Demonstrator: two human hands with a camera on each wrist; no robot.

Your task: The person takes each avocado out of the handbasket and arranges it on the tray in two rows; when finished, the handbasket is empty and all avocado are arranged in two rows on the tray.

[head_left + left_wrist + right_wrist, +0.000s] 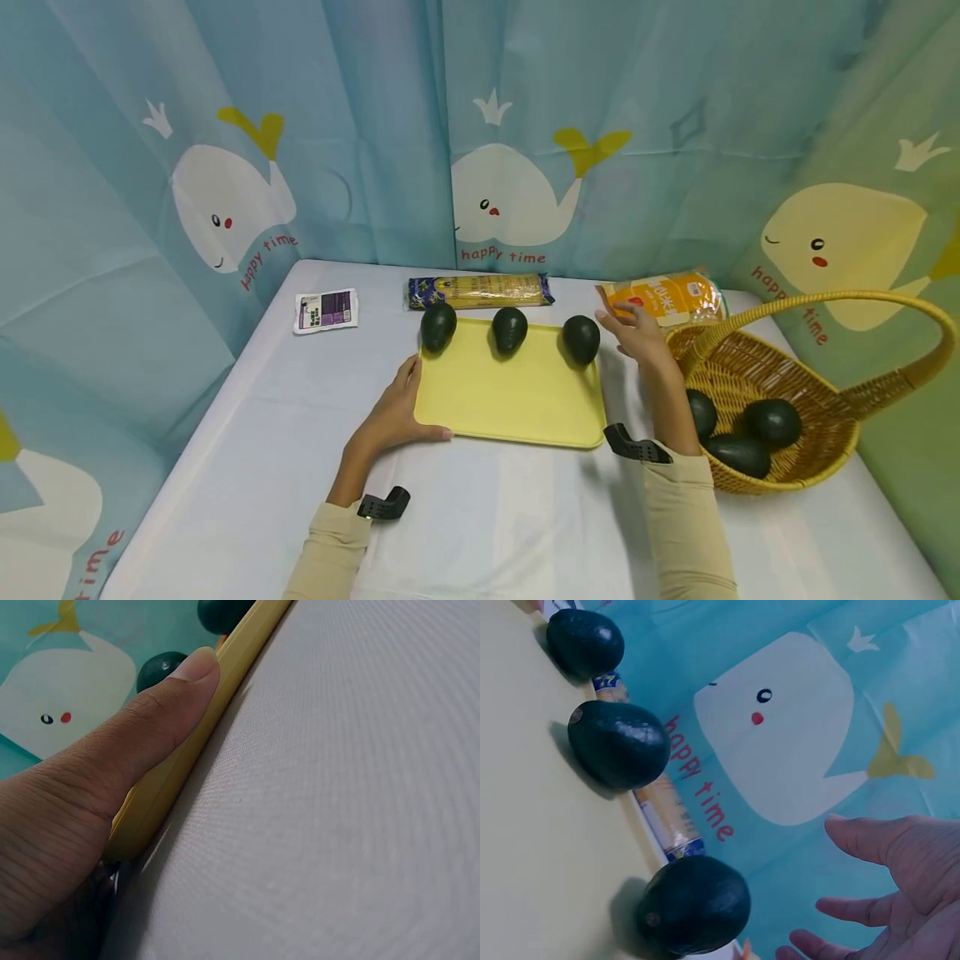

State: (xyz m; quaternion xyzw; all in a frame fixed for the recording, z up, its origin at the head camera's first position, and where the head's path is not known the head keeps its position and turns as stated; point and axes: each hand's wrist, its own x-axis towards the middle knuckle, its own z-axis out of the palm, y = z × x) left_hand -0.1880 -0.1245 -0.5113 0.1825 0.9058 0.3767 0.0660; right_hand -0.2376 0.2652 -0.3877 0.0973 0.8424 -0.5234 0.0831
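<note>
A yellow tray [510, 387] lies on the white-covered table with three dark green avocados [510, 331] in a row along its far edge. My left hand [399, 410] holds the tray's near left corner, fingers along the left side. In the left wrist view the thumb [161, 712] lies over the tray's rim, while the other fingers are mostly hidden. Just right of the rightmost avocado [581, 340], my right hand [640, 335] is held with spread fingers, apart from it and gripping nothing. The right wrist view shows that hand [900, 892] beside the same avocado.
A wicker basket [832, 467] with a tall handle stands at the right, close to the right forearm, with three avocados [772, 422] inside. Behind the tray lie a pack of noodles [480, 292] and an orange bag [667, 296]. A small white-and-purple packet [326, 312] is at the far left.
</note>
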